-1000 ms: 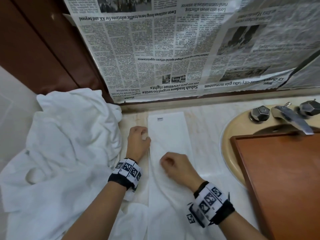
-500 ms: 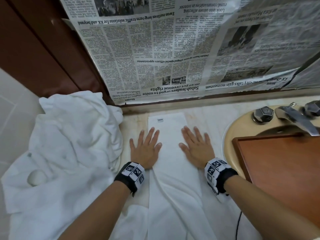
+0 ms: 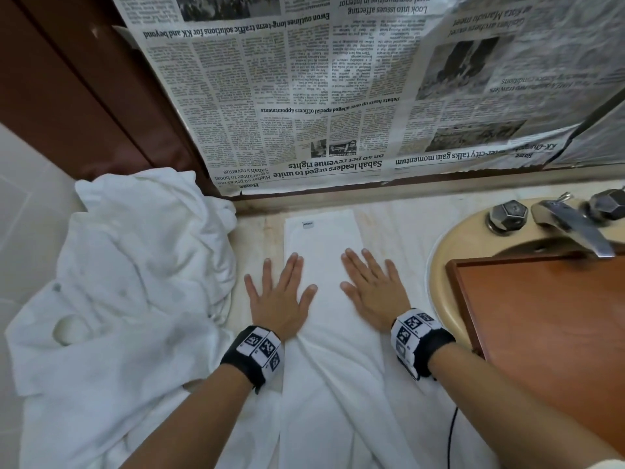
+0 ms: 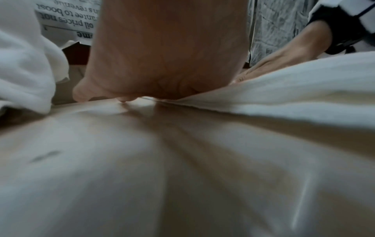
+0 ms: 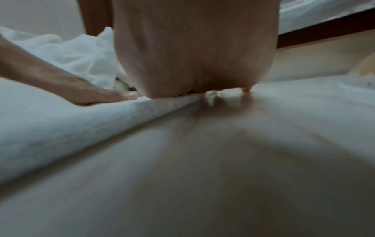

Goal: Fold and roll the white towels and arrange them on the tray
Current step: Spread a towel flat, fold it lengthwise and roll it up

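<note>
A white towel (image 3: pixel 321 245) folded into a long narrow strip lies on the marble counter, running from the wall toward me, with a small label at its far end. My left hand (image 3: pixel 279 296) presses flat on the strip's left edge, fingers spread. My right hand (image 3: pixel 372 289) presses flat on its right edge. Both palms lie half on towel, half on counter. The wrist views show each palm (image 4: pixel 162 56) (image 5: pixel 192 48) down on the towel (image 4: pixel 284 89) (image 5: pixel 61 125). A brown wooden tray (image 3: pixel 548 333) sits over the sink at right.
A heap of crumpled white towels (image 3: pixel 128 299) fills the counter's left side. A beige sink (image 3: pixel 439 286) with a metal tap (image 3: pixel 571 228) and two knobs sits at right. Newspaper (image 3: pixel 338 96) covers the wall behind. A thin black cable (image 3: pixel 451 434) hangs near my right forearm.
A second ago both hands were curled at the strip's edges. They have since opened flat, slid forward, and now press on the towel, the right one having moved to the right edge.
</note>
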`<act>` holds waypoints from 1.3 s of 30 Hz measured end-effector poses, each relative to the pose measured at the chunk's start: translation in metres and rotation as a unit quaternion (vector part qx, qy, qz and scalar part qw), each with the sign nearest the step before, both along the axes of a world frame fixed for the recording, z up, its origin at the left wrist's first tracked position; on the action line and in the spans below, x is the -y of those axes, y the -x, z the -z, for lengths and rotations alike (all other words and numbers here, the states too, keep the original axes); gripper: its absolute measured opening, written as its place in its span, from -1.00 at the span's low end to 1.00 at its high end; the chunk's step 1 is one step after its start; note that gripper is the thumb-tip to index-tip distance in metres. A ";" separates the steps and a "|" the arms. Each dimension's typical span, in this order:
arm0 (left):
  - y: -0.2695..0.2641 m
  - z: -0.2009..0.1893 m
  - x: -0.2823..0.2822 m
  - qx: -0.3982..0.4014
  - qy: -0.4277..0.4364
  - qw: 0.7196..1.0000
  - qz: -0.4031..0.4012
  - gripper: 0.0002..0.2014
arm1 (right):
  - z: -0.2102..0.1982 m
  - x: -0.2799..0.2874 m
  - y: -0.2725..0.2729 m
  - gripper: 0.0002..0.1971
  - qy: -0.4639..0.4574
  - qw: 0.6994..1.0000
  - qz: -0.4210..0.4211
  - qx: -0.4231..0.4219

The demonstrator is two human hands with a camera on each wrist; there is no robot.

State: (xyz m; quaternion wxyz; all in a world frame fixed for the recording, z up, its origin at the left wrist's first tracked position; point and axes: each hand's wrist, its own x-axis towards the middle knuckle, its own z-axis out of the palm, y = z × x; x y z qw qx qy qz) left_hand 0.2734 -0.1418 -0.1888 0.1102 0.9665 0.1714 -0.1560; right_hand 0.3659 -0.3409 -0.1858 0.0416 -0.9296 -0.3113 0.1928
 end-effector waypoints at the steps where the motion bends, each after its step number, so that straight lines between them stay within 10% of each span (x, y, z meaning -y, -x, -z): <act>1: -0.006 -0.001 0.000 -0.003 0.006 1.000 -0.005 -0.34 | -0.001 -0.001 -0.005 -0.39 0.002 1.000 0.021 -0.004; 30: 0.054 -0.010 0.034 0.012 0.041 0.998 0.045 -0.39 | -0.014 0.041 0.070 -0.22 -0.002 1.000 -0.004 -0.008; 39: 0.065 -0.013 0.021 0.013 0.099 0.994 0.042 -0.38 | -0.014 0.049 0.066 -0.43 0.014 0.992 0.124 0.004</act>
